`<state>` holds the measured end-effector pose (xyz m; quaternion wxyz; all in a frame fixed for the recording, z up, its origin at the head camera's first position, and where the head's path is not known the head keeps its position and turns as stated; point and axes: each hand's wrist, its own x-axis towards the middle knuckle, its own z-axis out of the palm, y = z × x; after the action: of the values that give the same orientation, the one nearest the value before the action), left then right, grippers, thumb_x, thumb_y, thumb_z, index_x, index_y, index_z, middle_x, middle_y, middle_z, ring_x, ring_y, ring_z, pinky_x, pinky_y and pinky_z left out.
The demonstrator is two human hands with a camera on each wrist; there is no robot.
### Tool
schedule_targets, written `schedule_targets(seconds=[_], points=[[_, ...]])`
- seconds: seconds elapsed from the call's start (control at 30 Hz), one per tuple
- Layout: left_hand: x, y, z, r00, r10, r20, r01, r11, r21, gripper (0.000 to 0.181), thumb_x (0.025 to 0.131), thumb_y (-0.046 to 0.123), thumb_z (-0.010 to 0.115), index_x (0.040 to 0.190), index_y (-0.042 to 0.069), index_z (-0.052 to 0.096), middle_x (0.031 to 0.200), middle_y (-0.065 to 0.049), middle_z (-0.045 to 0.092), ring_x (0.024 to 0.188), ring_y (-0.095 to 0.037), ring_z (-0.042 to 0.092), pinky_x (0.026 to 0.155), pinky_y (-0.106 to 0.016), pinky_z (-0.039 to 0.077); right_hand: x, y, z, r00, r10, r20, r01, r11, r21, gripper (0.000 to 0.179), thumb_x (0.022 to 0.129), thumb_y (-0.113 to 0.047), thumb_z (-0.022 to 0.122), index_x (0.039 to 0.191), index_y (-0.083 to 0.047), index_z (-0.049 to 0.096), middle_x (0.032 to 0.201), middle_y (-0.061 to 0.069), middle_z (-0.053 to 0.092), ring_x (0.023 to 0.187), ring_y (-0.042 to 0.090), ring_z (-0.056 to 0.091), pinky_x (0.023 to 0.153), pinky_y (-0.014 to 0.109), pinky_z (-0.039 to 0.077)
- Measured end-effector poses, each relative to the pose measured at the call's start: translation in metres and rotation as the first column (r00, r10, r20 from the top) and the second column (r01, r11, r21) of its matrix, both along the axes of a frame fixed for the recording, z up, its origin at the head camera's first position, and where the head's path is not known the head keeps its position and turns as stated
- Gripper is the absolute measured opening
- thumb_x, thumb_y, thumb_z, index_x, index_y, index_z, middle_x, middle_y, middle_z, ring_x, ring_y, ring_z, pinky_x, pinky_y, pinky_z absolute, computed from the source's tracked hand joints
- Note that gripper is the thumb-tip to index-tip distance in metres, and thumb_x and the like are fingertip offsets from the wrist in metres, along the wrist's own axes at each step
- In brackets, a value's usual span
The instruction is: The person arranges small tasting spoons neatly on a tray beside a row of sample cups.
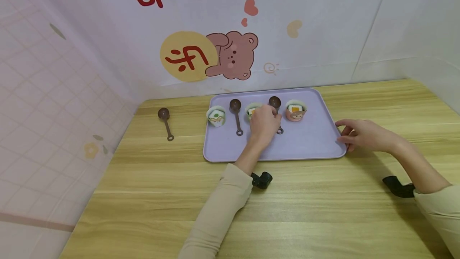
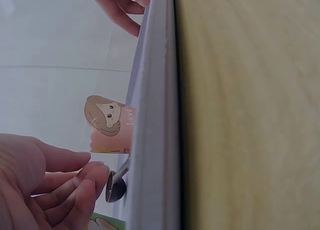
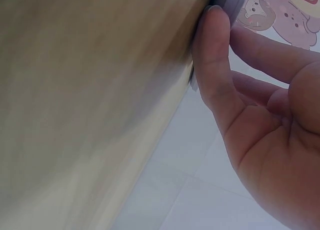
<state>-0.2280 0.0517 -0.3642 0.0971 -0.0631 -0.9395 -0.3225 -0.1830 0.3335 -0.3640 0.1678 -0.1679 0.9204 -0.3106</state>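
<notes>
My left hand point(image 1: 264, 121) is over the lilac tray point(image 1: 305, 145), between the middle paper cup point(image 1: 252, 110) and a brown measuring spoon point(image 1: 274, 102), covering part of both. In the left wrist view its fingers curve loosely with nothing between them, fingertips close by the spoon's bowl point(image 2: 116, 189). At the tray's right rim, my right hand point(image 1: 366, 134) touches the edge with thumb and fingers. A pink cup point(image 1: 295, 116) with a girl's face stands right of the left hand. Another cup point(image 1: 216, 118) and a second spoon point(image 1: 235, 106) are farther left on the tray.
A third brown measuring spoon point(image 1: 165, 121) lies on the wooden table point(image 1: 161, 203) left of the tray. White printed sheeting point(image 1: 309, 51) rises behind the table. Black wrist mounts point(image 1: 264, 180) sit at both wrists.
</notes>
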Motion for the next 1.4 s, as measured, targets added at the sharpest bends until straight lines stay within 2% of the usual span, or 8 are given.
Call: schedule_targets(seconds=[0.1,0.2,0.37,0.6,0.87,1.13,1.23,1.4], points=[[0.002,-0.001,0.004,1.000,-0.007,0.003,0.007,1.000,-0.004,0.014,0.092,0.022,0.076,0.082,0.012,0.077,0.079,0.000,0.072,0.067,-0.014,0.061,0.061,-0.030,0.050,0.000,0.000,0.000,1.000,-0.002,-0.008,0.002,1.000,0.004,0.052,0.097,-0.003,0.063,0.136,0.021,0.039,0.095,0.011,0.068,0.068,0.017,0.069,0.066,0.028,0.058],[0.004,-0.003,0.007,1.000,-0.017,0.007,0.017,1.000,-0.009,0.013,0.092,0.024,0.076,0.091,0.011,0.079,0.089,-0.002,0.075,0.075,-0.017,0.067,0.067,-0.032,0.054,0.000,-0.002,0.001,1.000,-0.008,-0.004,0.008,1.000,0.007,0.052,0.097,-0.003,0.064,0.137,0.020,0.039,0.095,0.010,0.068,0.069,0.016,0.069,0.067,0.028,0.058],[0.007,-0.005,0.012,0.999,-0.043,0.015,0.043,0.999,-0.003,0.017,0.092,0.027,0.076,0.092,0.011,0.079,0.089,-0.002,0.075,0.075,-0.016,0.067,0.068,-0.031,0.054,0.001,-0.002,0.002,1.000,-0.009,0.008,0.009,1.000,0.004,0.054,0.098,-0.004,0.064,0.138,0.021,0.038,0.096,0.011,0.068,0.069,0.017,0.069,0.067,0.028,0.058],[0.012,-0.008,0.018,0.993,-0.100,0.057,0.096,0.992,0.078,0.022,0.092,0.030,0.076,0.098,0.009,0.079,0.089,-0.001,0.074,0.069,-0.009,0.061,0.061,-0.023,0.048,0.001,-0.002,0.002,1.000,-0.009,0.014,0.008,1.000,0.012,0.053,0.098,-0.003,0.063,0.138,0.021,0.037,0.096,0.012,0.068,0.070,0.018,0.070,0.067,0.029,0.058],[0.015,-0.013,0.020,0.988,-0.149,0.049,0.141,0.981,0.130,0.022,0.093,0.026,0.076,0.099,0.006,0.079,0.082,-0.002,0.072,0.068,-0.008,0.060,0.060,-0.018,0.045,0.001,-0.003,0.004,1.000,-0.004,-0.006,0.004,0.999,0.045,0.054,0.098,-0.003,0.064,0.137,0.023,0.037,0.096,0.011,0.068,0.069,0.017,0.069,0.067,0.029,0.058],[0.016,-0.016,0.022,0.985,-0.165,0.053,0.156,0.978,0.136,0.025,0.093,0.026,0.075,0.103,0.003,0.077,0.087,-0.003,0.075,0.078,-0.013,0.067,0.067,-0.021,0.049,0.000,-0.002,0.003,1.000,-0.010,0.000,0.010,0.999,0.031,0.053,0.098,-0.004,0.064,0.137,0.021,0.039,0.096,0.010,0.068,0.069,0.016,0.069,0.067,0.027,0.057],[0.016,-0.017,0.022,0.984,-0.166,0.058,0.156,0.976,0.153,0.023,0.093,0.025,0.075,0.100,0.003,0.077,0.086,-0.004,0.075,0.077,-0.013,0.068,0.068,-0.023,0.050,0.000,-0.002,0.002,1.000,-0.006,-0.001,0.006,1.000,0.024,0.053,0.098,-0.004,0.064,0.137,0.021,0.039,0.096,0.011,0.068,0.069,0.017,0.069,0.067,0.028,0.058],[0.017,-0.019,0.022,0.987,-0.147,0.060,0.137,0.979,0.154,0.021,0.093,0.025,0.076,0.097,0.005,0.076,0.084,-0.003,0.074,0.079,-0.013,0.067,0.072,-0.025,0.051,0.000,-0.001,0.002,1.000,-0.006,0.000,0.006,1.000,0.021,0.053,0.097,-0.003,0.064,0.137,0.021,0.039,0.095,0.010,0.068,0.068,0.017,0.069,0.067,0.028,0.058]])
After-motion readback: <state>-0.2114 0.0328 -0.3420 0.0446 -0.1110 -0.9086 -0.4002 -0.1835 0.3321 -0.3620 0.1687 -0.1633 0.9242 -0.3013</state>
